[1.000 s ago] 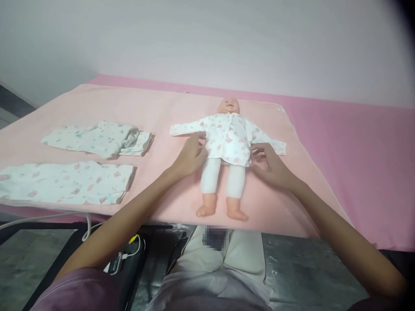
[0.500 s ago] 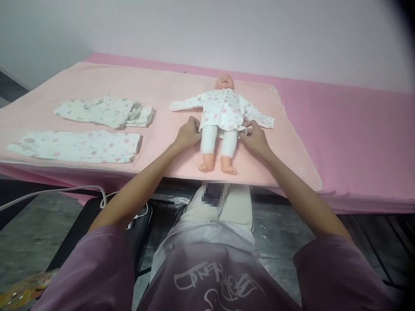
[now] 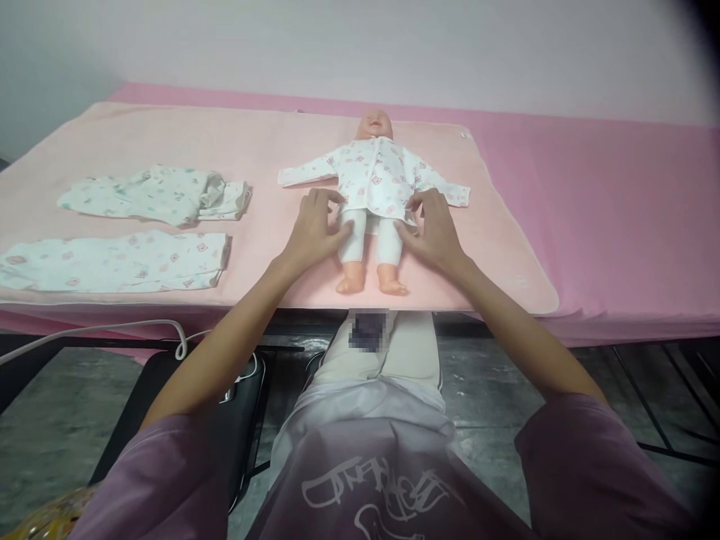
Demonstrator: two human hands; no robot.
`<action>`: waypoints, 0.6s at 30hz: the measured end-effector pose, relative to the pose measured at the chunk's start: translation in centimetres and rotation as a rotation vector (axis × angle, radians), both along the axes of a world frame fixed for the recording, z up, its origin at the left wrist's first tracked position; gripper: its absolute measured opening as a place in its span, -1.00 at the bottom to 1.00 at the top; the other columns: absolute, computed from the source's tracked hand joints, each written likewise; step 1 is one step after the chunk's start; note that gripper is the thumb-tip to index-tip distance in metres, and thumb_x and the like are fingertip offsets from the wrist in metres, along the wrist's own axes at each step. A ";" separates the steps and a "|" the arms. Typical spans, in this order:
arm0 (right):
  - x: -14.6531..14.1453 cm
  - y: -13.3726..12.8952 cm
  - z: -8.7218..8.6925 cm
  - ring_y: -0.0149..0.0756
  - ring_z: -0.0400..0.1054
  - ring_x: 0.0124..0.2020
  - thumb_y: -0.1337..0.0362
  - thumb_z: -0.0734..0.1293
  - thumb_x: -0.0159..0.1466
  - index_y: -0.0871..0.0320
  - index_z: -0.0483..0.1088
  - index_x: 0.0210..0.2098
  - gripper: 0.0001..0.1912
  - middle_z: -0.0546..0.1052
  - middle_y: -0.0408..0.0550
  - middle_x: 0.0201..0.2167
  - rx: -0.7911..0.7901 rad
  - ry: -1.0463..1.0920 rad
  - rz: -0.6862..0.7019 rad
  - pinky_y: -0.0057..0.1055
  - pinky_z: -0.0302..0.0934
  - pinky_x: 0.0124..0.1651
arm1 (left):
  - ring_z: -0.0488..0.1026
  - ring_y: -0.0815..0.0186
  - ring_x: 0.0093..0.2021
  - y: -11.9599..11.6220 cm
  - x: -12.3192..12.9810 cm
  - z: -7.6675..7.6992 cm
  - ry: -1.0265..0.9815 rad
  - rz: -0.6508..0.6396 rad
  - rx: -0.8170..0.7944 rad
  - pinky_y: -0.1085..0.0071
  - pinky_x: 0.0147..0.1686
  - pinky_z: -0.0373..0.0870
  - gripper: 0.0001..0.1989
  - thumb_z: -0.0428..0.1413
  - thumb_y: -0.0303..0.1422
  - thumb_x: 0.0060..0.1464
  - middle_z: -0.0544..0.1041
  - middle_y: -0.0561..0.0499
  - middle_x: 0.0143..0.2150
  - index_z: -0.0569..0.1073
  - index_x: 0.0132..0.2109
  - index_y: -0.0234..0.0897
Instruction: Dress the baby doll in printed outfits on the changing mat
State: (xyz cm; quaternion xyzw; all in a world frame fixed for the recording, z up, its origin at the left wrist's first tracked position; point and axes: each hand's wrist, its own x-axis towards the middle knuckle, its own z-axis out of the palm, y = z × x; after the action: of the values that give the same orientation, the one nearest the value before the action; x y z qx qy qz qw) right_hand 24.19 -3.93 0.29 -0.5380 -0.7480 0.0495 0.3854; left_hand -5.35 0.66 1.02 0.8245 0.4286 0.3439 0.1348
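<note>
The pink-covered table (image 3: 607, 217) extends well past the right hand's fingers, and on it the paler mat (image 3: 264, 142) has its near edge just this side of both hands and its right edge well apart from the right fingers, with bare mat between the left fingers and the two folded garments (image 3: 135, 196) (image 3: 118, 262) to their left. Between the hands, the doll (image 3: 374, 184) lies face up in a printed shirt (image 3: 365, 169), feet toward the near edge. The left hand (image 3: 310, 229) and right hand (image 3: 439, 231) each curve with thumb and forefinger parted beside the shirt's hem, seemingly touching it, though the contact is hard to make out.
</note>
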 end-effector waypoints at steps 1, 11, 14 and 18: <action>-0.4 0.6 -0.1 0.17 0.35 0.20 -0.10 0.39 0.45 0.03 0.39 0.13 -0.57 0.47 0.15 0.12 0.022 -0.019 0.032 0.22 0.28 0.37 | 0.42 -0.08 0.27 0.4 0.5 -0.1 0.005 -0.038 0.035 0.00 0.24 0.43 -0.49 0.27 0.05 0.35 0.47 -0.23 0.28 0.39 0.21 -0.15; -4.5 5.7 1.1 0.07 0.39 0.11 0.12 0.25 0.59 0.06 0.36 0.01 -0.83 0.47 0.10 0.02 0.080 0.033 -0.019 0.17 0.35 0.28 | 0.44 -0.15 0.18 4.3 5.2 0.1 0.061 -0.050 0.131 -0.11 0.28 0.30 -0.72 0.13 -0.09 0.51 0.53 -0.22 0.01 0.46 0.03 -0.22; -4.4 5.5 1.5 -0.03 0.41 -0.03 0.14 0.23 0.59 0.05 0.36 -0.01 -0.86 0.50 0.05 -0.05 0.101 0.093 -0.002 0.00 0.40 0.15 | 0.47 -0.04 0.05 4.0 4.1 1.2 0.073 -0.202 0.113 -0.01 0.18 0.35 -0.78 0.04 -0.18 0.54 0.55 -0.18 -0.06 0.46 0.01 -0.22; -3.3 5.4 2.8 -0.04 0.41 -0.10 0.09 0.35 0.50 0.07 0.41 -0.14 -0.81 0.55 0.01 -0.20 -0.057 -0.041 0.181 -0.09 0.35 0.09 | 0.49 0.10 -0.07 4.7 2.2 2.6 0.061 -0.397 -0.008 0.18 0.00 0.41 -0.76 0.15 -0.12 0.48 0.59 -0.12 -0.07 0.49 0.01 -0.20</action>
State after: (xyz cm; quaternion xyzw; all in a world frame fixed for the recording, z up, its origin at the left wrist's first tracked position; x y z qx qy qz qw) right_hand 20.90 1.45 3.13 -0.4799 -0.7997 0.0944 0.3483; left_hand -3.13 5.39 3.61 0.9024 0.2628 0.2837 0.1903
